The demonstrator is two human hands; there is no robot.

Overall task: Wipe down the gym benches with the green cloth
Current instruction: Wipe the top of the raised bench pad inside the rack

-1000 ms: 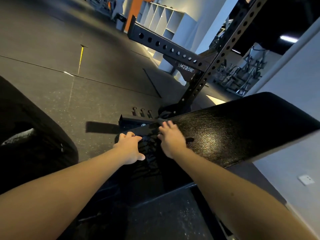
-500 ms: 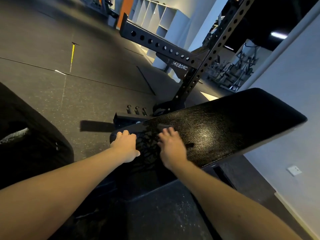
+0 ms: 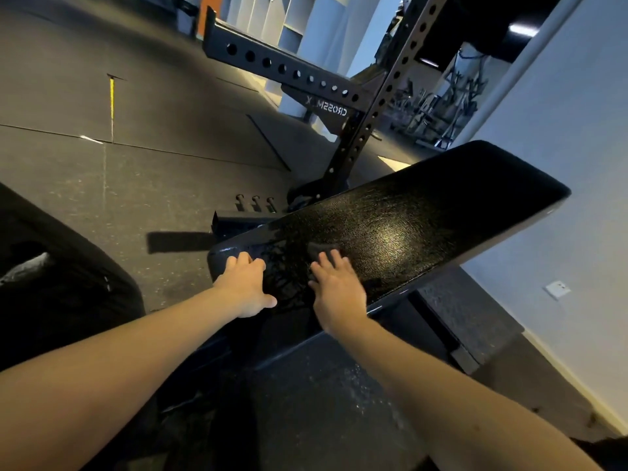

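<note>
Black, pebbled vinyl is lying under the fingers [image 3: 334, 259] of the right hand [image 3: 338, 290], which are stretching straight and slightly spread, pressing flat on the bench pad [image 3: 424, 215] near its closer end. Just past those fingertips a small dark fold of the cloth [image 3: 317, 248] is peeking out, the rest of it hiding beneath the hand; in this dim light it is reading grey-black, so its green is not showing. To the left, apart from it, the left hand [image 3: 244, 288] is curling its fingers [image 3: 243, 260] over the pad's near left edge and gripping it, with the thumb pointing across toward the right hand. Both bare forearms are reaching in from the bottom of the view. The pad is slanting up and away to the right, and a glossy patch is catching light at its middle. Behind it a black rack upright [image 3: 373, 107] full of holes is rising at a tilt, and a perforated crossbeam [image 3: 282, 68] is running off to the left above mirrored white lettering. Three short pegs [image 3: 255, 202] are standing on the dark speckled rubber floor [image 3: 153, 171] just beyond the pad's corner, and a yellow line [image 3: 112, 100] is marking the floor farther off. A pale wall [image 3: 560, 130] with a white socket plate [image 3: 557, 289] is running along the right.
</note>
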